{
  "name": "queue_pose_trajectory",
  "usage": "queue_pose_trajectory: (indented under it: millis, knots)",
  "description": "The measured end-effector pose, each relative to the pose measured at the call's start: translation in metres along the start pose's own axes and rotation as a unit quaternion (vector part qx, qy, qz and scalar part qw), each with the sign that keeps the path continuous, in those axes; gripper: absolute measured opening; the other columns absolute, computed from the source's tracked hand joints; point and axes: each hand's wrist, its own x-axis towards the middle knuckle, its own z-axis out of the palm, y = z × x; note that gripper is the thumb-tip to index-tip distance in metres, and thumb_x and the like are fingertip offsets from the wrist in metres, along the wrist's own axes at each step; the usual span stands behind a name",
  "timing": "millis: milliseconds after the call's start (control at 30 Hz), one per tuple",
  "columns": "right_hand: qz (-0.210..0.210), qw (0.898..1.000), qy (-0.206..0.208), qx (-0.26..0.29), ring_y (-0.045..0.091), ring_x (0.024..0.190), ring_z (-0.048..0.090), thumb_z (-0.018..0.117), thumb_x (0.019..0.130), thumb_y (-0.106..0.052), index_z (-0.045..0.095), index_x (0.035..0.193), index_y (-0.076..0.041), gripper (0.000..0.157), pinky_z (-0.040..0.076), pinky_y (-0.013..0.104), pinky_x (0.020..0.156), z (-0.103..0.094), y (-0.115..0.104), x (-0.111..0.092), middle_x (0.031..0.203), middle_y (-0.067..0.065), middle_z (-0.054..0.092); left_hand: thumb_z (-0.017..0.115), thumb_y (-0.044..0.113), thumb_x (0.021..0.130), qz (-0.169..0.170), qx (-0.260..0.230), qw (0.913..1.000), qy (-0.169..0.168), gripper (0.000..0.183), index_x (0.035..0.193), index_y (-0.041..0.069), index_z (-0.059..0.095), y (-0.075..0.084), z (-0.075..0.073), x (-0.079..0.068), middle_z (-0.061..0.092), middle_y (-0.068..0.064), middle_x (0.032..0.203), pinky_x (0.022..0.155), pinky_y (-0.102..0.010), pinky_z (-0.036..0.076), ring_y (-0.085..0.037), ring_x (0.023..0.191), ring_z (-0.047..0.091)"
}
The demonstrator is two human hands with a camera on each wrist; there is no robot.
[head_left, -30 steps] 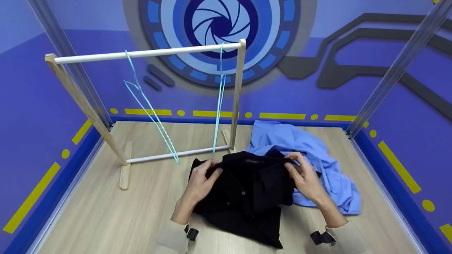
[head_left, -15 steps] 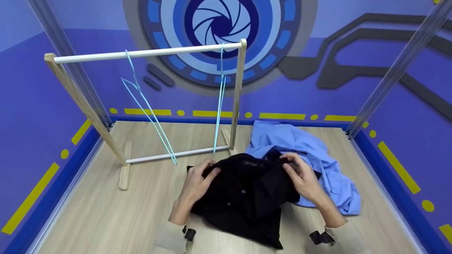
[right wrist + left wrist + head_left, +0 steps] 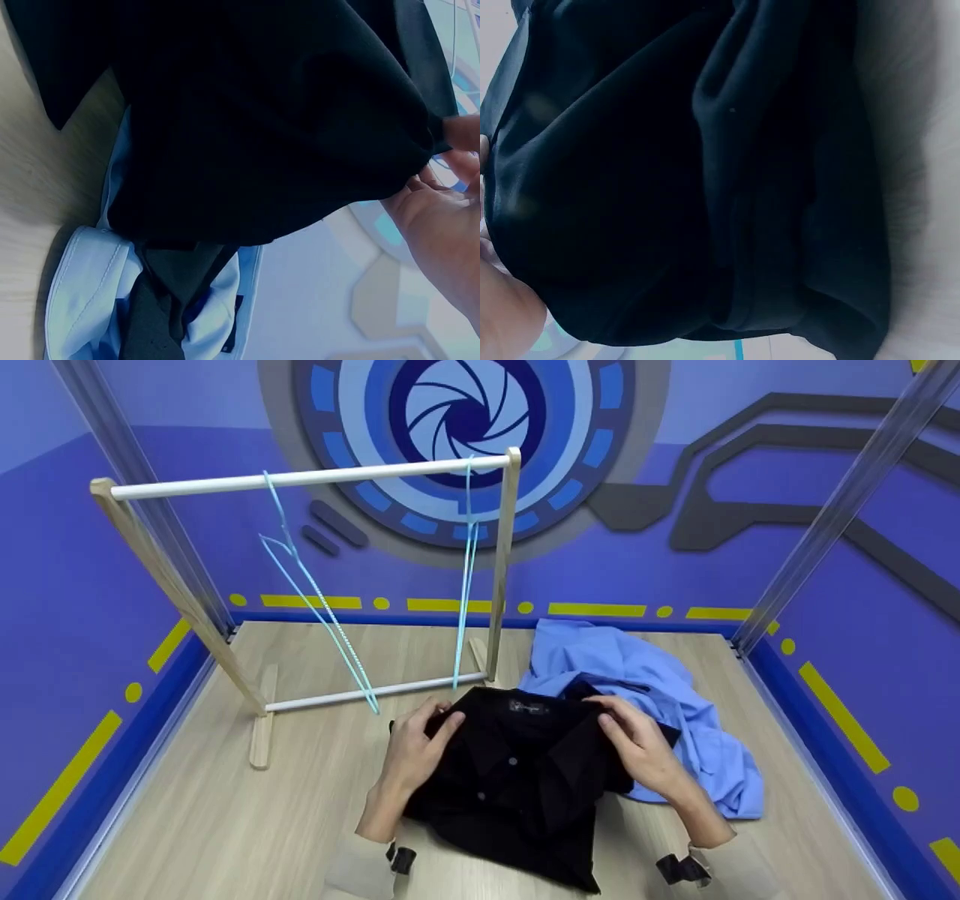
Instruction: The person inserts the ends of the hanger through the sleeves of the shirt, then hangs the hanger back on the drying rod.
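A black buttoned shirt [image 3: 517,780] with a collar and a neck label is held up at its shoulders, its lower part resting on the wooden table. My left hand [image 3: 412,750] pinches the shoulder on the left side, thumb in front. On the other side my right hand [image 3: 641,742] pinches the opposite shoulder between thumb and fingers. In the right wrist view the thumb and fingertips of the right hand [image 3: 442,210] grip the black cloth's edge. The left wrist view is mostly black shirt [image 3: 630,210], with only part of the left hand [image 3: 506,307] at its edge.
A light blue shirt [image 3: 622,660] lies crumpled behind and to the right, partly under the black one. At the left stands a wood-and-white rack [image 3: 315,476] with two light blue hangers [image 3: 319,607] [image 3: 465,600] on its bar. Blue patterned walls enclose the table [image 3: 225,825].
The black shirt's collar has opened out and tipped so its neck label now shows. Both hands have shifted slightly left, keeping their pinch on the shoulders.
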Motion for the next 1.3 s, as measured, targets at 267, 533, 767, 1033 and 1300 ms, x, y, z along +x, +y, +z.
queue_pose_trajectory:
  millis: [267,533,767,1033,1300]
  knots:
    - [0.023,0.999,0.015,-0.033,0.016,0.099,0.064,0.058,0.103,-0.001,0.071,0.121,-0.004,0.023,0.048,0.020,0.083,0.009,-0.002,0.000,0.112,0.001,0.070,0.073,0.024,0.098,0.000,-0.001,0.9999,0.016,0.021,0.105,0.005,0.072,0.003,0.001,0.000,0.074,-0.004,0.100,0.088,-0.041,0.055,-0.021,0.101,0.070]
    - [0.021,0.999,0.016,-0.047,0.012,0.075,0.057,0.066,0.095,0.007,0.072,0.106,-0.003,0.016,0.045,0.020,0.067,0.018,0.001,0.000,0.093,0.005,0.068,0.073,0.020,0.098,0.010,-0.009,0.9997,0.021,0.018,0.105,0.004,0.072,0.000,0.001,0.000,0.074,-0.004,0.101,0.089,-0.041,0.055,-0.021,0.102,0.070]
    - [0.039,0.998,-0.002,-0.058,0.018,0.085,0.061,0.060,0.084,0.012,0.072,0.104,-0.013,0.034,0.047,0.025,0.072,0.017,0.001,0.002,0.099,-0.006,0.066,0.072,0.020,0.098,0.015,-0.010,0.9998,0.013,0.016,0.104,0.006,0.071,0.000,0.000,0.000,0.074,-0.001,0.100,0.086,-0.041,0.056,-0.020,0.099,0.070]
    - [0.090,0.992,0.024,-0.083,0.016,0.083,0.059,0.061,0.082,0.010,0.071,0.095,-0.014,0.029,0.049,0.026,0.072,0.016,0.004,0.002,0.092,-0.007,0.064,0.070,0.021,0.100,0.016,-0.020,0.9996,0.010,0.014,0.101,0.007,0.071,-0.001,-0.001,0.001,0.073,0.001,0.098,0.085,-0.039,0.056,-0.016,0.099,0.070]
    - [0.093,0.990,0.039,-0.103,0.013,0.079,0.064,0.068,0.084,0.007,0.073,0.091,-0.012,0.021,0.052,0.023,0.070,0.010,0.004,0.002,0.090,-0.007,0.068,0.070,0.018,0.100,0.016,-0.036,0.9992,0.009,0.012,0.101,0.006,0.070,-0.001,-0.003,0.003,0.072,0.000,0.098,0.086,-0.039,0.055,-0.017,0.098,0.069]
